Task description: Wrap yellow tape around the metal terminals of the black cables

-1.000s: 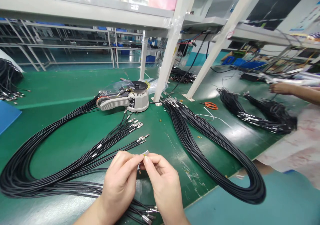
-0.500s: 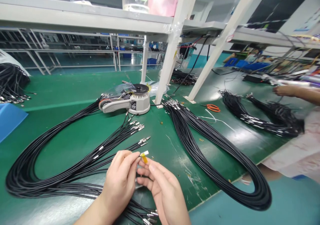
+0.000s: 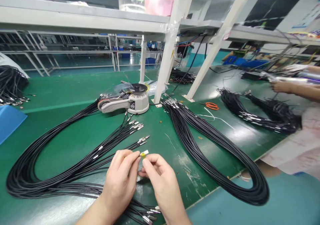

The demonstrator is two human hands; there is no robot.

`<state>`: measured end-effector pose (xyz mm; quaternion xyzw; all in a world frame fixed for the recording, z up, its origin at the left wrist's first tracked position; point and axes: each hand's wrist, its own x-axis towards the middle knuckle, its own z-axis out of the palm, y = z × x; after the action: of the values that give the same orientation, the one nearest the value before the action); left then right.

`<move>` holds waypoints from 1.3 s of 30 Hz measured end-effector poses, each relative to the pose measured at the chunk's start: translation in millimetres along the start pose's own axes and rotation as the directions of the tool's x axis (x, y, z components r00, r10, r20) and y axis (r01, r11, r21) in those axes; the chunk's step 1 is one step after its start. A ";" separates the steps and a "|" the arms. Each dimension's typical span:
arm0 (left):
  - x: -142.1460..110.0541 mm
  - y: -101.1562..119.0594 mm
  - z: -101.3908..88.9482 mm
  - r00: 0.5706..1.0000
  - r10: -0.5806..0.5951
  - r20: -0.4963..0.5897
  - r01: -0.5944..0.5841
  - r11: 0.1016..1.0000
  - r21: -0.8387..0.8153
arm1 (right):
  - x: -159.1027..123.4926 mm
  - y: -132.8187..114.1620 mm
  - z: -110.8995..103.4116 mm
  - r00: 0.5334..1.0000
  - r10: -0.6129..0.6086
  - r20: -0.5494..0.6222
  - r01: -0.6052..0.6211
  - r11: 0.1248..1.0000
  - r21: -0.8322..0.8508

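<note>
Between finger and thumb, my left hand [image 3: 120,176] pinches the end of a black cable whose silvery connector tip [image 3: 146,151] points up to the right. A small piece of yellow tape [image 3: 143,155] sits around or against that tip; which, I cannot tell. At the tape's lower edge, my right hand [image 3: 163,181] is closed, thumb and forefinger together on it. The loop of black cables [image 3: 27,145] curves round to the left of my hands, with several metal ends beside them. Below my wrists lie more cable ends [image 3: 150,215].
A grey tape dispenser [image 3: 138,105] with a black disc stands ahead, near white posts [image 3: 165,61]. To the right lie a cable bundle [image 3: 225,158], orange-handled scissors [image 3: 211,105] and further cables [image 3: 250,115]. A blue bin [image 3: 11,121] is at left. A co-worker's hand [image 3: 281,86] works at far right.
My right hand has turned and closed in, its thumb and forefinger now over the tape's hanging end. Less yellow shows. My left hand keeps its pinch. The view shifts slightly.
</note>
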<state>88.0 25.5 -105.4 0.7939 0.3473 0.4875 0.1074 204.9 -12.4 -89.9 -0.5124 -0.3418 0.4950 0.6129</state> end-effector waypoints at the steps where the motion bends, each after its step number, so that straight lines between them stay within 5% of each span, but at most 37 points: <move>1: 0.6 0.8 -0.7 1.000 -0.016 0.013 0.016 1.000 -0.018 | -1.0 1.0 0.5 1.000 -0.016 -0.001 0.016 1.000 -0.007; 9: 8.8 7.6 -7.7 0.927 -0.304 0.218 0.337 0.931 -0.137 | -4.8 6.8 -3.5 0.995 -0.102 -0.010 0.100 0.987 -0.123; 16: 15.6 12.7 -9.3 0.737 -0.570 0.364 0.651 0.743 -0.154 | -0.6 7.6 -3.6 0.993 -0.120 -0.017 0.116 0.981 -0.155; 21: 17.8 13.0 -8.5 0.610 -0.648 0.456 0.789 0.551 -0.272 | 0.1 9.7 -4.0 0.991 -0.131 -0.023 0.126 0.979 -0.160; 29: 22.1 16.6 -10.4 0.554 -0.657 0.512 0.832 0.413 -0.370 | 1.4 11.1 -4.2 0.986 -0.164 -0.018 0.158 0.972 -0.174; 39: 23.7 12.5 -12.0 0.556 -0.558 0.616 0.829 0.318 -0.461 | 0.5 9.2 -8.9 0.961 -0.272 0.047 0.275 0.937 -0.217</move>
<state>90.1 29.9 -76.4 0.5211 0.4149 0.3348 0.6664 210.9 -14.7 -100.9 -0.5209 -0.4675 0.3680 0.6121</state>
